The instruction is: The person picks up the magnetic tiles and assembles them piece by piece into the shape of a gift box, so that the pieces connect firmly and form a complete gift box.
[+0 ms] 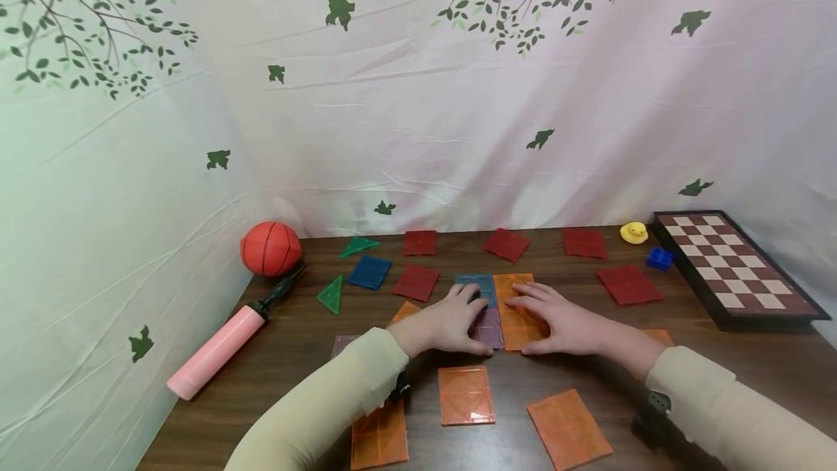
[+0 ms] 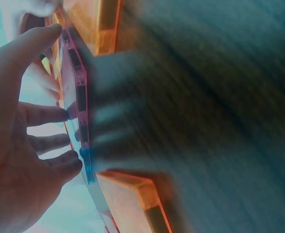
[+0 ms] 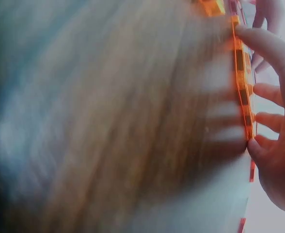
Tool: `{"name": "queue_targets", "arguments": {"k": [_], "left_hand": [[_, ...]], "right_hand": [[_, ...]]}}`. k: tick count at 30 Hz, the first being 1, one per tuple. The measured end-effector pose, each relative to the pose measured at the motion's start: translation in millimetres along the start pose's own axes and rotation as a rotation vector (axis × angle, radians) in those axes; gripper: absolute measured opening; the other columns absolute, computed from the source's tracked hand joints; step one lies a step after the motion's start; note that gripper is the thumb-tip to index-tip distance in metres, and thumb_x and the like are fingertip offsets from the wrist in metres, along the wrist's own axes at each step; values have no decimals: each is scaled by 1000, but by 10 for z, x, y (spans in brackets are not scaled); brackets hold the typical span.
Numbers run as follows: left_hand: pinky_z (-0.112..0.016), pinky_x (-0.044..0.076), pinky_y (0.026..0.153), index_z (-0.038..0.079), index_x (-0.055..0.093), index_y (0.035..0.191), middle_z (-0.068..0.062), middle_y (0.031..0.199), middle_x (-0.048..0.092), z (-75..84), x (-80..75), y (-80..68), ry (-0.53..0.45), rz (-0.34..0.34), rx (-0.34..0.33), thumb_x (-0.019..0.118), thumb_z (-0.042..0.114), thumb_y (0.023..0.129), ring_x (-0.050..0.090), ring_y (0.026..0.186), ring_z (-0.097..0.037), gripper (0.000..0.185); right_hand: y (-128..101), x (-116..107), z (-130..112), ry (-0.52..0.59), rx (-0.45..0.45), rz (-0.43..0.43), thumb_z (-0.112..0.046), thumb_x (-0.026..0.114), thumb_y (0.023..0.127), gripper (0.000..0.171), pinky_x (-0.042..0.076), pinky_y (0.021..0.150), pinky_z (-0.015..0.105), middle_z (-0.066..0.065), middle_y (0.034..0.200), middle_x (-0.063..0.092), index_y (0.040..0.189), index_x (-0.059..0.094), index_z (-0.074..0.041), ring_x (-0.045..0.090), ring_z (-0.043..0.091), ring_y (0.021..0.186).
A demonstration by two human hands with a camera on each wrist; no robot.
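Observation:
A translucent blue tile point(image 1: 482, 283) and a purple tile point(image 1: 492, 331) lie flat, edge to edge, beside orange tiles point(image 1: 514, 286) on the dark wooden table. My left hand point(image 1: 450, 320) rests its fingers on the blue and purple tiles, its thumb by the purple tile's near edge. From the other side, my right hand point(image 1: 567, 320) touches the orange tiles with spread fingers, thumb at their near edge. In the left wrist view, the purple tile point(image 2: 79, 92) shows its side. The right wrist view shows an orange tile edge point(image 3: 240, 73) by the right fingertips.
Loose orange tiles point(image 1: 466, 396) lie nearer me, red tiles point(image 1: 415, 283) farther back. At left are green triangles point(image 1: 331, 294), a blue square point(image 1: 370, 272), a red ball point(image 1: 270, 248) and a pink pump point(image 1: 218, 352). A checkerboard point(image 1: 732, 260), blue brick point(image 1: 660, 259) and yellow duck point(image 1: 633, 232) stand right.

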State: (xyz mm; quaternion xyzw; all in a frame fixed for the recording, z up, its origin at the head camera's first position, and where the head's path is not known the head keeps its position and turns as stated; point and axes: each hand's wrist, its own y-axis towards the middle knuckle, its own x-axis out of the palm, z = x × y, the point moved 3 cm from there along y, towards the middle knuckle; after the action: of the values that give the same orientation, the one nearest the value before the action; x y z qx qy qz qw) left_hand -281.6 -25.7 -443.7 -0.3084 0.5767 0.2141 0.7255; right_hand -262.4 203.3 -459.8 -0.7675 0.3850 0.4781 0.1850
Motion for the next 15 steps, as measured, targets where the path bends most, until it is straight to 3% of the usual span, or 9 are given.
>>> {"name": "queue_targets", "arguments": {"k": [3, 7, 15], "left_hand": [[-35, 33, 115, 7, 38, 157, -13, 164, 27, 17, 23, 9, 22, -3, 20, 65, 61, 92, 25, 149, -30, 88], [-32, 31, 116, 4, 38, 155, -15, 161, 31, 37, 27, 20, 71, 19, 48, 64, 57, 94, 29, 147, -31, 85], [-38, 41, 110, 24, 36, 160, -14, 162, 30, 45, 36, 8, 29, 26, 51, 66, 53, 93, 29, 147, -32, 78]], "right_hand": [[-18, -84, 28, 18, 4, 14, -50, 76, 90, 77, 30, 106, 72, 26, 156, 37, 147, 52, -4, 27, 53, 143], [-93, -274, 151, -14, 83, 66, -45, 72, 94, 72, 30, 107, 70, 26, 155, 39, 148, 50, -2, 31, 49, 142], [-424, -652, 586, -97, 300, 167, -30, 73, 96, 57, 29, 105, 73, 31, 147, 44, 140, 54, 1, 34, 53, 135]]}}
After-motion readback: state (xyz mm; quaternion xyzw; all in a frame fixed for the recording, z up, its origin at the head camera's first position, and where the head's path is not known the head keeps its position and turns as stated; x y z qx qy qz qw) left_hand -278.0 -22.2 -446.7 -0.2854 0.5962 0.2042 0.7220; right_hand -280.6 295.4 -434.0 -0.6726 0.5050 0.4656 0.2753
